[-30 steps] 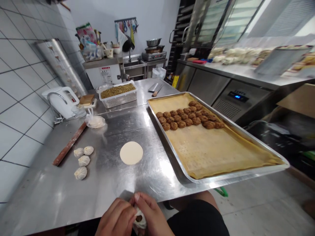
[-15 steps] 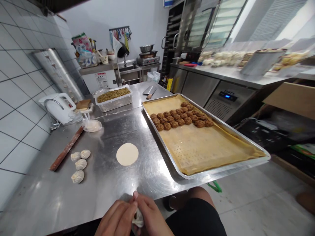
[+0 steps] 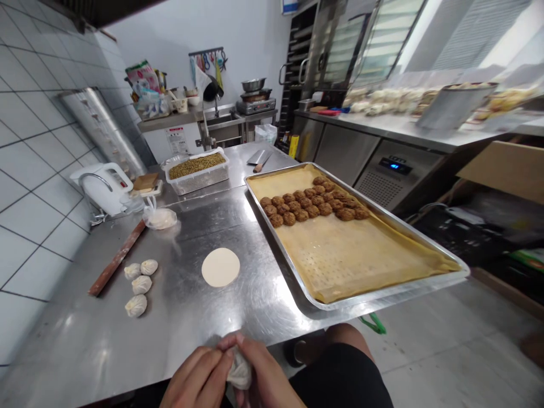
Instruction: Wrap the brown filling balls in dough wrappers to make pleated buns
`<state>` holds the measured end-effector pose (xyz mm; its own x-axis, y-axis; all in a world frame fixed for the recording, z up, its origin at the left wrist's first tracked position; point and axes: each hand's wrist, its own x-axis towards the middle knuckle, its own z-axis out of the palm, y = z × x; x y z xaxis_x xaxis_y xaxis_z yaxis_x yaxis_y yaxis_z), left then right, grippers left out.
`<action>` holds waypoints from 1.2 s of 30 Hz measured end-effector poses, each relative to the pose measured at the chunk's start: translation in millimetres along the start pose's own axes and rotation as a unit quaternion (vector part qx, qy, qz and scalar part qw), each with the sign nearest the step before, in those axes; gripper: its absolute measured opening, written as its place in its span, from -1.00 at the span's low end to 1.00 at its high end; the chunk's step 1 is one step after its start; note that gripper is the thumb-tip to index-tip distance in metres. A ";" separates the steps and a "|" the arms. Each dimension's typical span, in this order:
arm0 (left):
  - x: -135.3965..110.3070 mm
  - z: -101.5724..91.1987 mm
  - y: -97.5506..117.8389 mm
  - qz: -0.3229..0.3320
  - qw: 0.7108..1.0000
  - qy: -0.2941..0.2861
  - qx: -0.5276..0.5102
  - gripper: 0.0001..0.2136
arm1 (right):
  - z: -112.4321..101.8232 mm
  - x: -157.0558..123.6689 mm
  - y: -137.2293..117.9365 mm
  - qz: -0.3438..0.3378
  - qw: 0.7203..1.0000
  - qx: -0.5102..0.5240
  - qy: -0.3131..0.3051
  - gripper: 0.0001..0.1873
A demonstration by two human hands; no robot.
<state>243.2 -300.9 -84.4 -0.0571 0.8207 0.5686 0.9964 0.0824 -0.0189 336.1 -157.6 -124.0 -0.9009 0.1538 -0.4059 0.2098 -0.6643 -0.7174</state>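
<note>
Left hand (image 3: 193, 375) and right hand (image 3: 268, 374) pinch a pleated dough parcel (image 3: 240, 372) (smooth, round wrapper (image 3: 220, 267) beyond).

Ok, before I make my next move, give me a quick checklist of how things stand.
1. Held dumpling steadied: ok, left hand and right hand both on it.
2. Held dumpling sealed: cannot tell, the hands cover part of it.
3. Wrapper flat: ok, bare on the table.
4. Filling balls available: ok, in the tray.
5. Four dumplings off the rolling pin: ok, a gap shows.
</note>
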 end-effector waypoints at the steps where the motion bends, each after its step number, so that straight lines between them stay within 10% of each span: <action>1: -2.6 0.1 -0.7 0.005 1.000 0.013 0.007 -0.72 | -0.9 -0.6 -0.4 0.006 1.000 0.009 0.001 -0.20; 36: 10.2 -7.8 3.2 0.013 0.998 0.029 0.054 -0.75 | -9.2 -4.1 -11.6 0.035 0.998 0.023 -0.053 -0.29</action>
<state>246.3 -296.7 -72.2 -0.0248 0.7897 0.6130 0.9849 0.1244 -0.1203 340.9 -143.7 -119.2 -0.9207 0.0289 -0.3893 0.2575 -0.7045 -0.6614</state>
